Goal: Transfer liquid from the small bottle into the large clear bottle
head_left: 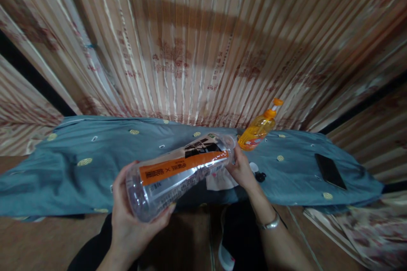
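A large clear plastic bottle (pixel 187 169) with an orange and silver label lies tilted between my hands, its neck end up to the right. My left hand (pixel 133 220) is wrapped around the wide base. At the neck end, the fingers of my right hand (pixel 242 168) close on the bottle, partly hidden behind it. The bottle looks see-through at both ends, and no liquid shows in it. Just beyond my right hand stands a bottle of yellow-orange liquid (pixel 254 133) with an orange pump-like top. Below it are a small white round cap (pixel 253 167) and a small black object (pixel 261 177).
A teal cloth with yellow patterns (pixel 104 148) covers the long low surface before me. On its right side lies a flat black device (pixel 330 171), perhaps a phone. Whitish paper or cloth (pixel 219 181) sits under the bottle. A striped curtain (pixel 178 51) hangs behind.
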Action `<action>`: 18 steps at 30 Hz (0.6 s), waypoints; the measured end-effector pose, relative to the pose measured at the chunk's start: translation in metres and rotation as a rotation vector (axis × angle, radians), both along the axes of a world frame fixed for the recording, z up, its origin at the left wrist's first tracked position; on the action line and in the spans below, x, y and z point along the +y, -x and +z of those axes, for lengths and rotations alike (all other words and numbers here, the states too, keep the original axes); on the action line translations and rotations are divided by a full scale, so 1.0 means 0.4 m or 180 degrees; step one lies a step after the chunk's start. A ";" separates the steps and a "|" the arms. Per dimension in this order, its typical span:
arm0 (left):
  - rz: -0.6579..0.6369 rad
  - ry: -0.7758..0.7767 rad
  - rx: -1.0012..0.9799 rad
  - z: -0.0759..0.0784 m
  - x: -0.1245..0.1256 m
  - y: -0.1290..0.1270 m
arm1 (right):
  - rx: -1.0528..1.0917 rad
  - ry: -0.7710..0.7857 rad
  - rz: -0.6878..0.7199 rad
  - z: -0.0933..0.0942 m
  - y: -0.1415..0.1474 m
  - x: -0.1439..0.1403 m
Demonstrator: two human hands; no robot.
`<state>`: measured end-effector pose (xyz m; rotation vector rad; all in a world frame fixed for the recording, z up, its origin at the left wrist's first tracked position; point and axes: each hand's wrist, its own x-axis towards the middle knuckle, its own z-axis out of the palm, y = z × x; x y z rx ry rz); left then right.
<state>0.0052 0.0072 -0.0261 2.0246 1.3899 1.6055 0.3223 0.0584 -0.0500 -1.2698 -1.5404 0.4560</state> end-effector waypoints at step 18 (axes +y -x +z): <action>0.0072 0.0085 -0.0218 0.012 -0.007 -0.014 | 0.0042 0.0047 0.0023 -0.001 -0.002 0.001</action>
